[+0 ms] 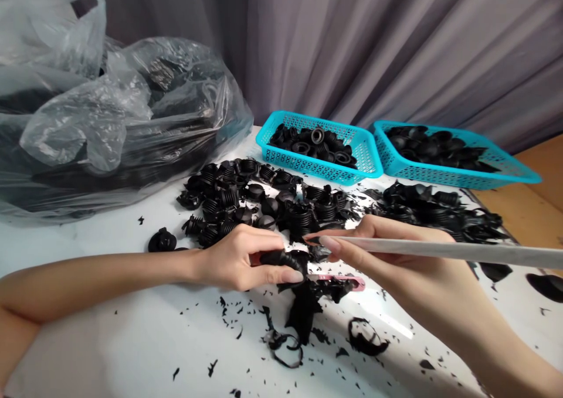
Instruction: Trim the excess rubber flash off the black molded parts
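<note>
My left hand [246,257] is closed around a black ribbed rubber part [285,261], its thumb pressed along the near side. Close to the right of it, my right hand [387,245] pinches thumb and fingers together at the left end of a long pale strip [440,249], which runs out to the right edge. A small dark tip [313,240] shows at those fingertips; its exact kind is unclear. Beneath the hands lies a pink-handled object [358,283], partly covered by black scraps [303,316].
Black ribbed parts [229,199] are heaped behind my hands, with another black heap [422,207] rightward. Two blue baskets [373,157] of black pieces stand at the back. A large clear plastic bag [176,116] fills the left. Trimmings and torn rings [367,336] litter the white table [132,339].
</note>
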Demonstrator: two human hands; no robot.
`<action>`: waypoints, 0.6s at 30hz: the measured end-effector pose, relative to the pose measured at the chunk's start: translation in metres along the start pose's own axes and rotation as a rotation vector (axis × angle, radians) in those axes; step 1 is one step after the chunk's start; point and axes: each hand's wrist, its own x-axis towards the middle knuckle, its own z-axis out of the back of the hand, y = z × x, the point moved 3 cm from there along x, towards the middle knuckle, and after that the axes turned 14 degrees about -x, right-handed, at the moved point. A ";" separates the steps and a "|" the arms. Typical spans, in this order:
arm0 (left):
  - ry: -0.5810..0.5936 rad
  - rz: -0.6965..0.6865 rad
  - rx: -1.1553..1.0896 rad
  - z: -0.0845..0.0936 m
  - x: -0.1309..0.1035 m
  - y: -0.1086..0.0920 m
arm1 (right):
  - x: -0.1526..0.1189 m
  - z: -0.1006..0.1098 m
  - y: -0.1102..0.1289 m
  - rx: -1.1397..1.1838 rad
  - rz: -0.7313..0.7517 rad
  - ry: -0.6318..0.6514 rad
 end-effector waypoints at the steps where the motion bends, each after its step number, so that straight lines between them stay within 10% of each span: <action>1: -0.001 -0.011 -0.009 0.000 0.000 -0.001 | 0.000 0.001 0.000 -0.039 0.013 -0.011; 18: -0.020 -0.081 0.040 0.000 -0.004 -0.002 | -0.005 -0.002 0.002 0.087 0.014 0.203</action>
